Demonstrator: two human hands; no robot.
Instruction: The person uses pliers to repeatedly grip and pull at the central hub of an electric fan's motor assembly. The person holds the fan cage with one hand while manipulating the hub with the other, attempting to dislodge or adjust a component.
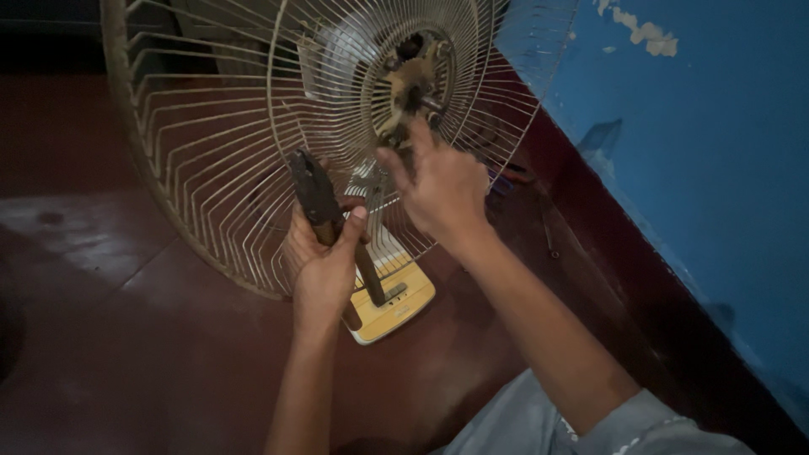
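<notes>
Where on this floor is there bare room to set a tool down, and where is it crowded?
Bare dark-red floor lies left of the left hand and the fan guard. It is crowded around the fan base, between both hands, and by the blue wall.

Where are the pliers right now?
In the head view, the pliers are left of centre, gripped upright in the left hand, against the fan guard and above the fan base.
</notes>
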